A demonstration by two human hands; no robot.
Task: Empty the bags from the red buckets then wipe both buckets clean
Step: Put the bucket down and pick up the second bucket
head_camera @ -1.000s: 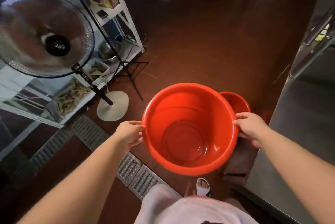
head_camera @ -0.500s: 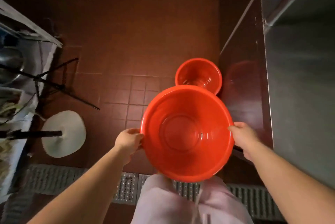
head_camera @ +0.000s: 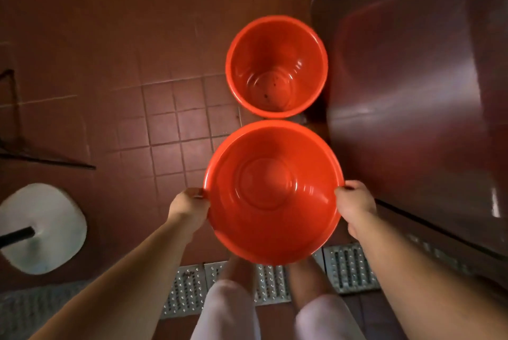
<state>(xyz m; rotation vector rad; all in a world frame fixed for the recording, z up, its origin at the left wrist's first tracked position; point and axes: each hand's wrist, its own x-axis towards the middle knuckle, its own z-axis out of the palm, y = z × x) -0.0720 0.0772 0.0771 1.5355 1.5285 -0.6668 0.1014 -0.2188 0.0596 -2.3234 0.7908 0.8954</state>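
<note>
I hold a red bucket (head_camera: 272, 191) above the floor, its open mouth facing up at me and its inside bare. My left hand (head_camera: 189, 209) grips its left rim and my right hand (head_camera: 354, 206) grips its right rim. A second red bucket (head_camera: 276, 64) stands on the tiled floor just beyond it, upright, with a few dark specks on its bottom. No bags show in either bucket.
A steel counter (head_camera: 412, 106) rises close on the right. A metal drain grate (head_camera: 346, 268) runs across the floor under my legs. A fan's white base (head_camera: 41, 229) and thin black stand legs (head_camera: 41, 158) sit at the left on brown tiles.
My view has tipped further down and both buckets now sit lower and larger in view. The held bucket has sunk nearer the floor, still gripped by both hands.
</note>
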